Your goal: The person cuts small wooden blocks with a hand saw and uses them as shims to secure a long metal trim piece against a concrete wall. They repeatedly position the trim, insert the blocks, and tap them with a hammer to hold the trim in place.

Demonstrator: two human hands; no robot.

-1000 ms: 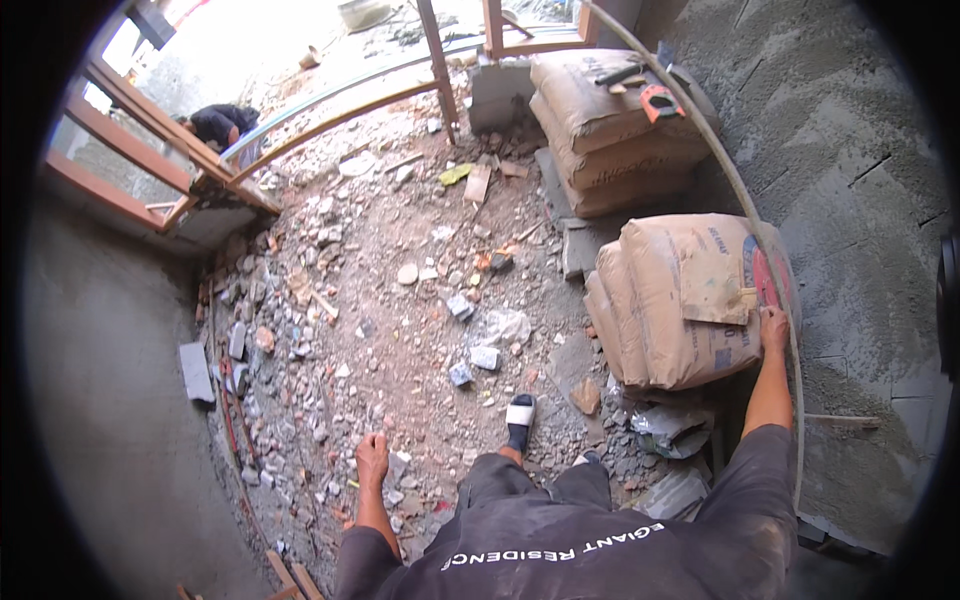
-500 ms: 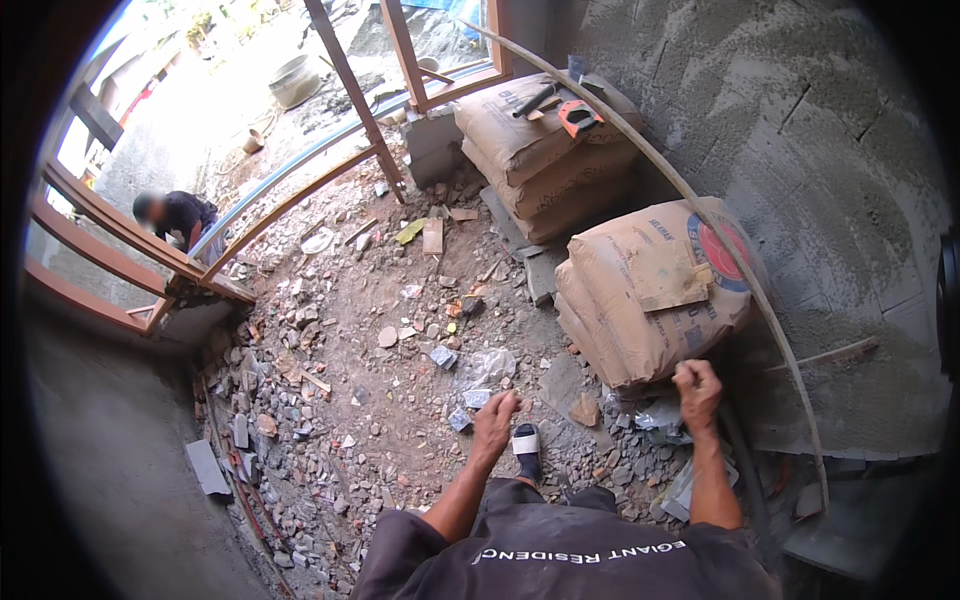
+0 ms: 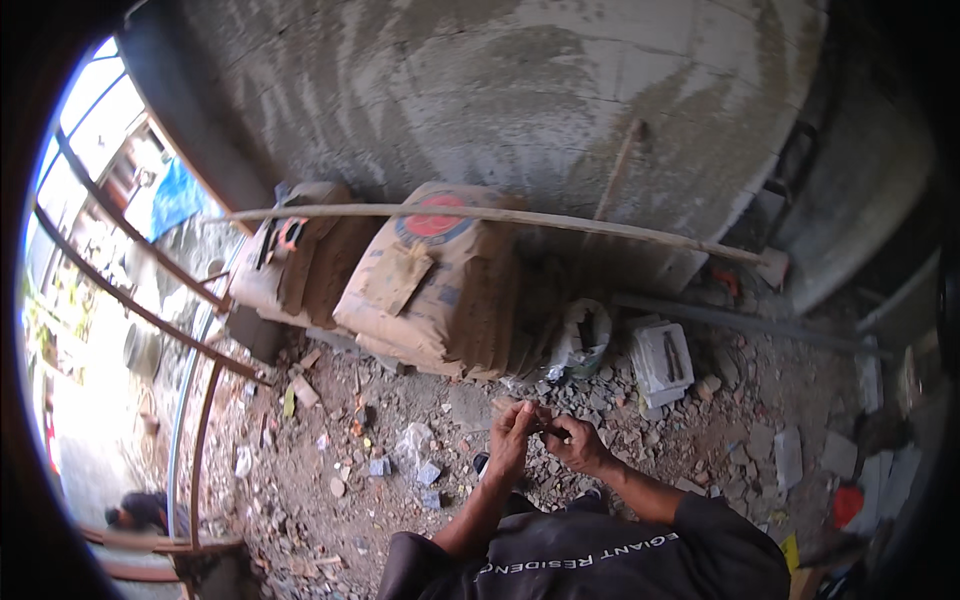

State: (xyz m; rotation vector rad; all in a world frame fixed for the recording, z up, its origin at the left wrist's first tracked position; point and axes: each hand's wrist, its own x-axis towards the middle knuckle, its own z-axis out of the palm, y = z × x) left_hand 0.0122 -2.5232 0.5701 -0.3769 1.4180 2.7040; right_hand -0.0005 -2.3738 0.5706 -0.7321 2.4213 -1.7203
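Note:
Both hands are close together in front of my body, above the rubble. The fingers of my left hand are closed, tips toward the right hand. My right hand is closed too, thumb and fingers drawn together, almost meeting the left. Whatever sits between the fingertips, if anything, is too small and dark to make out. Just beyond the hands stands a stack of brown paper sacks with a red round mark, a flat brown scrap lying on top.
A long thin wooden strip slants across the sacks along the rough plastered wall. Another sack pile carries a dark tool and an orange-handled one. A white slab lies on the rubble. A person crouches beyond the wooden frame.
The view has turned to the right, bringing more wall and floor on that side into sight. My hands, apart before, have come together in front of me.

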